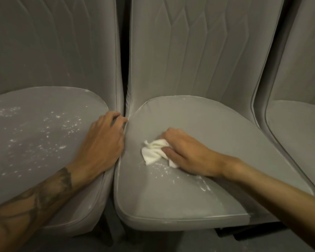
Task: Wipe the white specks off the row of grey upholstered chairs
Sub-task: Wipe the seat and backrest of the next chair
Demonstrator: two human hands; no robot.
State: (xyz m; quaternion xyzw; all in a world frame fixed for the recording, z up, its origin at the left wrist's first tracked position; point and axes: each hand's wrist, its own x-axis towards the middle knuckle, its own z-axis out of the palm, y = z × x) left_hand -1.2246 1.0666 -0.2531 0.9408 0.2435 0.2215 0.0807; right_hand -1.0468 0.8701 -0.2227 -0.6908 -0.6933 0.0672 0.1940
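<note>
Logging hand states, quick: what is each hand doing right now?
Left hand: rests on the left seat's edge, fingers bent; grip cannot be told.
Right hand: holds the white cloth on the middle seat.

Cloth (153, 151) partly under right hand (187, 155)

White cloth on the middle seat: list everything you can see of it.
The white cloth is a small, soft, crumpled rag, thin fabric by its look. It lies bunched on the middle chair's grey seat, held down by the right hand, whose fingers curl over its right part; loose folds fan out leftward. White specks lie just in front of it.
</note>
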